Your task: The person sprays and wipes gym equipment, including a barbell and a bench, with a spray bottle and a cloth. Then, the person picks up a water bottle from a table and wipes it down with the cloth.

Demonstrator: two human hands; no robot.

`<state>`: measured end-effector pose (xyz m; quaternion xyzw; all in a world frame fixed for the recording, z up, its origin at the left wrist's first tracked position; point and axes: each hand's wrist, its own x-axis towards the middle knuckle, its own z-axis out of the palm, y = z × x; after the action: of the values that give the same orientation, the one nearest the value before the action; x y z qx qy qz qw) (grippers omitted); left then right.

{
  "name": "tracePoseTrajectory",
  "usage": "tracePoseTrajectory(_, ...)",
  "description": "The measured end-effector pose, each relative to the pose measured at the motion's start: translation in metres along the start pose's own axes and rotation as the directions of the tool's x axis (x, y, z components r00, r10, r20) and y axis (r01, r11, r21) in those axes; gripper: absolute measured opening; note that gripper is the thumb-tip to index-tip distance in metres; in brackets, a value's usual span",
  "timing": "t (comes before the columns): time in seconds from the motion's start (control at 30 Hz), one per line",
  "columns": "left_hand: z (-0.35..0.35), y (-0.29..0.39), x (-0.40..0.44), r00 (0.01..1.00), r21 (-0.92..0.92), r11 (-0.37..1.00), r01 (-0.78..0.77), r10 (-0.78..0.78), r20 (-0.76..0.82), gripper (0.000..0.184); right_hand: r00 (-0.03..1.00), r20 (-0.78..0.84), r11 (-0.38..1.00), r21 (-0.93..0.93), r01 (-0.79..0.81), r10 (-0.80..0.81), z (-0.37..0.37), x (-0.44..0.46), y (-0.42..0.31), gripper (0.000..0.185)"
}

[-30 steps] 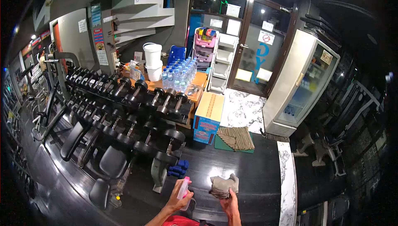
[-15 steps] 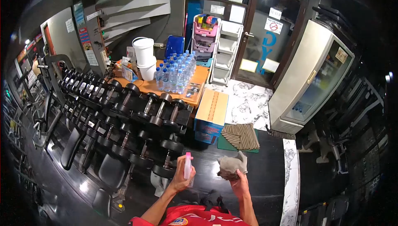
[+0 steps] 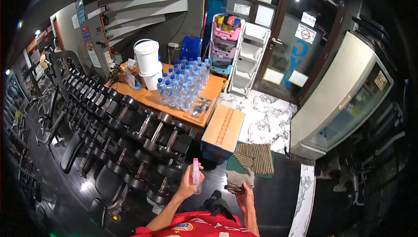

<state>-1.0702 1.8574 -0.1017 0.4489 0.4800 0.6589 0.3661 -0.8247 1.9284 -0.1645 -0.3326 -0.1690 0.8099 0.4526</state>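
Bottle with a pink top, upright in your left hand, whose fingers curl round its body, probably to steady it. Your right hand pinches a bunched cloth, thumb uppermost; the fingers beneath are hidden. Both are held above the floor, apart, so neither hampers the other. On the worktop, water bottles crowd towards the right edge; buckets stand stacked near the far edge, presumably to save room.

Water bottles: clear glossy plastic | buckets: smooth white plastic | table: wood-look, smooth | rag: matt grey cloth | mat: striped, rough-looking cloth | floor strip: glossy, marble-look | dumbbell handles: metal, dull sheen
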Motion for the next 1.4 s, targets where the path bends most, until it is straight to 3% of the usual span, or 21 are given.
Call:
tracePoseTrajectory(0.17,0.018,-0.010,0.070,0.998,0.142,0.989,0.044,-0.049,0.028,0.048,0.989,0.051,0.987,-0.076,0.141,-0.137,0.033,0.053,-0.062,0.041)
tracePoseTrajectory(0.3,0.022,-0.017,0.124,0.998,0.255,0.964,0.067,-0.061,-0.033,0.050,0.995,-0.049,0.994,-0.066,0.088,-0.091,0.003,0.127,-0.083,0.032)
tracePoseTrajectory(0.33,0.020,-0.018,0.136,0.992,0.271,0.954,0.128,-0.118,-0.050,0.051,0.992,0.023,0.986,-0.106,0.125,-0.123,-0.004,0.142,-0.088,0.048)
tracePoseTrajectory(0.43,0.014,-0.026,0.179,0.996,0.345,0.936,0.068,-0.043,-0.079,0.049,0.980,0.027,0.972,-0.124,0.199,-0.197,0.037,0.156,-0.112,0.048)
tracePoseTrajectory(0.57,-0.006,-0.046,0.234,0.987,0.246,0.963,0.111,-0.079,-0.140,0.052,0.991,0.025,0.979,-0.154,0.135,-0.132,0.036,0.196,-0.119,0.050)
tracePoseTrajectory(0.63,-0.014,-0.052,0.263,0.980,0.335,0.934,0.126,-0.065,-0.190,0.049,0.992,0.035,0.981,-0.153,0.122,-0.118,0.043,0.210,-0.118,0.050)
tracePoseTrajectory(0.73,-0.026,-0.057,0.302,0.972,0.271,0.952,0.141,-0.081,-0.220,0.050,0.995,0.032,0.987,-0.123,0.101,-0.098,0.060,0.232,-0.116,0.051)
tracePoseTrajectory(0.9,-0.040,-0.098,0.353,0.904,0.200,0.970,0.138,-0.040,-0.425,0.050,0.999,0.000,0.989,-0.139,0.045,-0.046,0.078,0.269,-0.108,0.052)
tracePoseTrajectory(0.93,-0.046,-0.116,0.361,0.906,0.305,0.945,0.122,0.020,-0.422,0.050,0.998,0.026,0.990,-0.133,0.054,-0.051,0.095,0.272,-0.111,0.054)
tracePoseTrajectory(0.97,-0.050,-0.129,0.369,0.908,0.297,0.946,0.127,0.010,-0.419,0.050,0.998,0.015,0.989,-0.138,0.055,-0.053,0.099,0.281,-0.111,0.054)
tracePoseTrajectory(1.17,-0.063,-0.196,0.393,0.851,0.189,0.976,0.111,0.005,-0.525,0.052,0.994,0.008,0.983,-0.144,0.110,-0.110,0.128,0.306,-0.111,0.057)
tracePoseTrajectory(1.23,-0.064,-0.212,0.395,0.851,0.206,0.960,0.188,-0.055,-0.522,0.053,0.997,-0.031,0.985,-0.157,0.070,-0.075,0.127,0.316,-0.110,0.058)
tracePoseTrajectory(1.33,-0.057,-0.233,0.396,0.797,0.064,0.989,0.131,-0.067,-0.600,0.056,0.996,-0.038,0.979,-0.194,0.069,-0.077,0.131,0.324,-0.109,0.055)
tracePoseTrajectory(1.4,-0.057,-0.243,0.395,0.801,0.112,0.979,0.168,-0.069,-0.595,0.057,0.998,-0.030,0.975,-0.217,0.049,-0.057,0.130,0.326,-0.111,0.055)
